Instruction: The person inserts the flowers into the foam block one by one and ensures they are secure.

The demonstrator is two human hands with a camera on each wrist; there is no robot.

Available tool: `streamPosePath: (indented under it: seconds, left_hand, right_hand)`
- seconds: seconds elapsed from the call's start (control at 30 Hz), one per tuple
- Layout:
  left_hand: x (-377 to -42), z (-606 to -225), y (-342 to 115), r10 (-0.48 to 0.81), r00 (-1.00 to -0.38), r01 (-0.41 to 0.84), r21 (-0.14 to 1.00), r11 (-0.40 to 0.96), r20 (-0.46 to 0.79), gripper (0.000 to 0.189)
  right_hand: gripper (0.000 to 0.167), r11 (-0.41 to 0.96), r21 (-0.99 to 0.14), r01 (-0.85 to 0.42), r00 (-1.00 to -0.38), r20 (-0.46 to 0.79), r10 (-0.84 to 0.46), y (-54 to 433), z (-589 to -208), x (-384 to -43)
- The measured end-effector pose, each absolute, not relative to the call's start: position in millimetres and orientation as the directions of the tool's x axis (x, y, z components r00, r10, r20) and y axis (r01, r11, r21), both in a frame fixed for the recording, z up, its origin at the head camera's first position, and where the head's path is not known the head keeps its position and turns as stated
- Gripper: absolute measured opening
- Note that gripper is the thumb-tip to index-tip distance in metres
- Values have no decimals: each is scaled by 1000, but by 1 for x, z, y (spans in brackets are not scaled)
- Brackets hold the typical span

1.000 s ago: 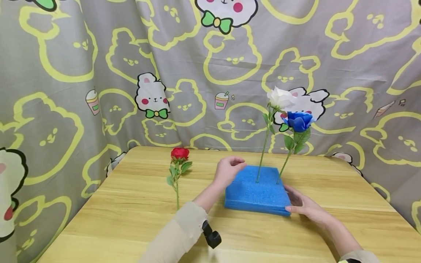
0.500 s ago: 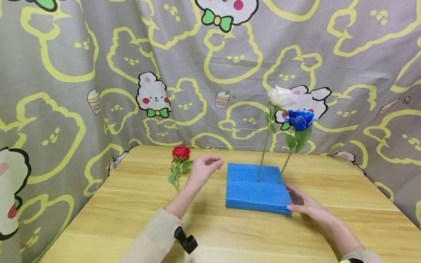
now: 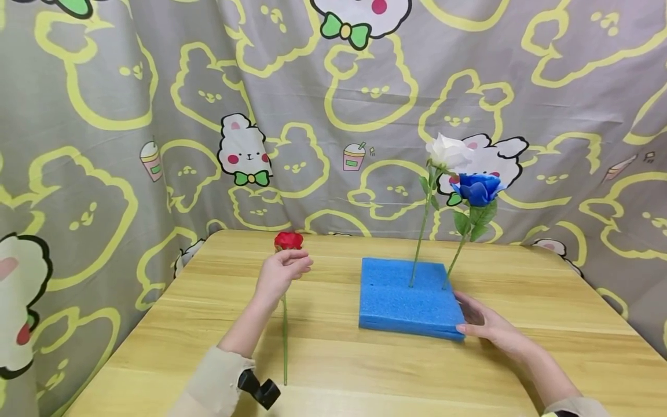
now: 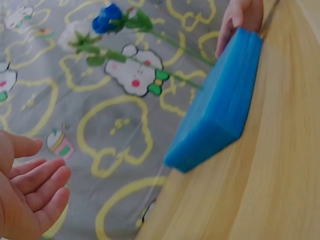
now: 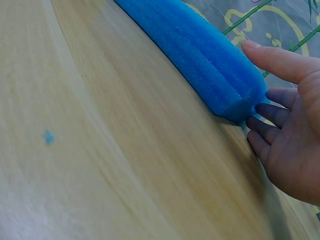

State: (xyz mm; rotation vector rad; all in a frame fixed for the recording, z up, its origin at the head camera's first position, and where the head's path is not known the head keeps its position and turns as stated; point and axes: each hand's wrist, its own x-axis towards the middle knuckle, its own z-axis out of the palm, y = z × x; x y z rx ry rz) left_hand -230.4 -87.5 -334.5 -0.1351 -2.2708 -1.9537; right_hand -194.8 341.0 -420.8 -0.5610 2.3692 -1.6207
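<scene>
Above a red artificial rose (image 3: 289, 241) lying on the table hovers my left hand (image 3: 276, 277), its fingers loosely bent and holding nothing. The hand hides the rose's leaves and upper stem in the head view. My right hand (image 3: 490, 327) rests against the right side of a blue foam block (image 3: 406, 310), thumb near the front corner. In the right wrist view its fingertips (image 5: 262, 135) touch the block's end. Two artificial roses stand in the foam, a white rose (image 3: 448, 152) and a blue rose (image 3: 478, 190), both tilted right.
The wooden table (image 3: 333, 370) reaches back to a grey patterned curtain (image 3: 312, 116). A small blue speck (image 5: 48, 136) lies on the tabletop in the right wrist view. A black wrist mount (image 3: 259, 391) is strapped over my left sleeve.
My left hand has moved left, from beside the foam block to over the red rose. The right hand stays at the block, and the standing roses keep their places.
</scene>
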Motion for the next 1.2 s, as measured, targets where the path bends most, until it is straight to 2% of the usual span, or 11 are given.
streamPosePath:
  seconds: [0.4, 0.83, 1.2]
  left_hand:
    - [-223, -360, -129, -88, -996, 16, 983, 184, 33, 38]
    - [-224, -397, -142, -124, -982, -164, 970, 181, -143, 44]
    - [-228, -405, -136, -135, -979, -174, 969, 176, -151, 42]
  right_hand:
    - [71, 312, -932, -187, -904, 39, -426, 342, -421, -195]
    - [72, 281, -941, -189, -897, 49, -440, 342, -423, -196]
    - [73, 303, -936, -179, -903, 33, -429, 343, -424, -198]
